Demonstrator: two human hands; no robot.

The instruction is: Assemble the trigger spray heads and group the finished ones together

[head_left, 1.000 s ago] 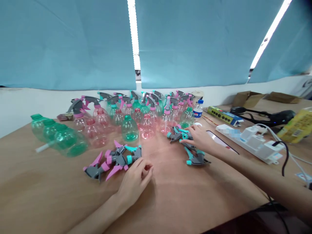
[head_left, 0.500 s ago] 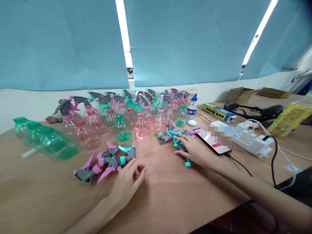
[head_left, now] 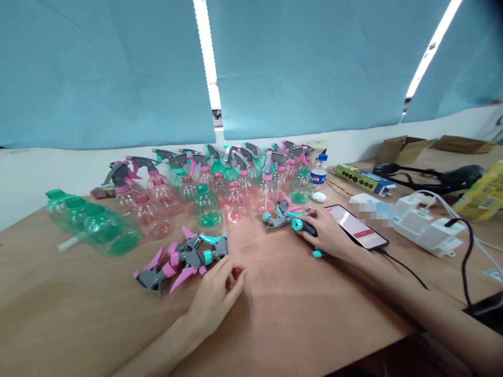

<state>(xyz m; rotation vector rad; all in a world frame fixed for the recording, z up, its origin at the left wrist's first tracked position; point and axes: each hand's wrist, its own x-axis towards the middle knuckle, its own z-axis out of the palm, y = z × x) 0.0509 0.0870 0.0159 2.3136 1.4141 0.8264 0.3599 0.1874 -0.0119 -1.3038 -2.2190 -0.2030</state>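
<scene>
My right hand (head_left: 328,234) has its fingers and thumb around a grey and teal spray head (head_left: 303,227), whose teal collar points left. Beside it lie other spray heads, among them a grey, teal and pink one (head_left: 276,219). Loosely curled on the table, my left hand (head_left: 219,293) has thumb and fingers apart and holds nothing visible. Just beyond it sits a pile of grey and pink spray heads (head_left: 188,256), with a grey and teal spray head (head_left: 217,250) closest to the fingers. Behind stand an open green bottle (head_left: 207,208) and an open pink bottle (head_left: 236,203).
Bottles with spray heads fitted (head_left: 204,175) stand in rows at the back. Several green bottles (head_left: 112,230) stand or lie at the left. On the right are a phone (head_left: 359,228), a white power strip (head_left: 426,225), cables, a Pepsi bottle (head_left: 319,170) and a black headset-like device (head_left: 436,179).
My right hand has closed around a teal-collared spray head and turned it so the collar faces left. My left hand keeps its pose. The whole view has shifted slightly.
</scene>
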